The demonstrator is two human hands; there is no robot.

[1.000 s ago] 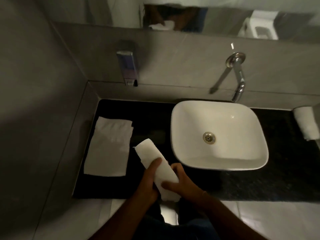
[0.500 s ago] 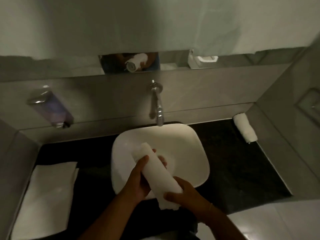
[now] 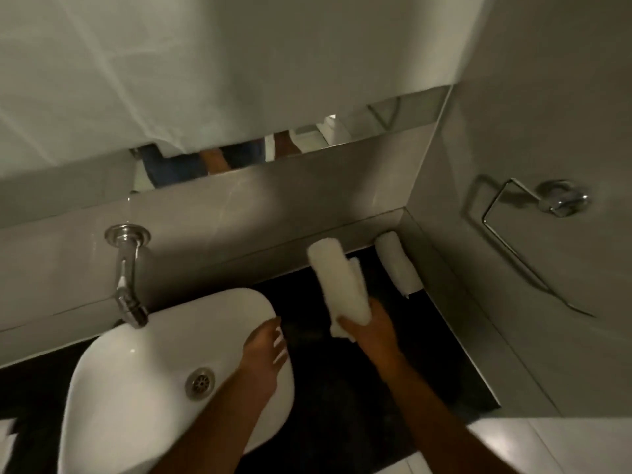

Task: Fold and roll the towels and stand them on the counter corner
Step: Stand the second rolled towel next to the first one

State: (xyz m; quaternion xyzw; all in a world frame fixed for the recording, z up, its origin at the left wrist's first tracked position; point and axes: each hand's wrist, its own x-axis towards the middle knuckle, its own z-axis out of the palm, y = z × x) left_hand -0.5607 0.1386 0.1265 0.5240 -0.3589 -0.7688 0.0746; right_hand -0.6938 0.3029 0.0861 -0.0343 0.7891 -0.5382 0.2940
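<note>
I have the rolled towel [image 3: 337, 282] in my right hand [image 3: 371, 331], the grip wrapped around its lower end, and the roll rises tilted above the dark counter [image 3: 342, 388], short of the far right corner. A second rolled towel [image 3: 398, 265] already leans in that corner against the wall. My left hand [image 3: 265, 354] is empty, its grip loose with fingers spread, hovering over the right rim of the white basin [image 3: 136, 354].

The trouble I expect is the roll loosening. A loose flap shows beside the roll near its upper half, and with one hand holding only the bottom, the layers could slip and unwind as I set it down. Placed too close, it may knock the leaning towel over. Set down off vertical, it will likely topple onto the counter or toward the basin. The tap [image 3: 128, 278] is well left, no concern.
</note>
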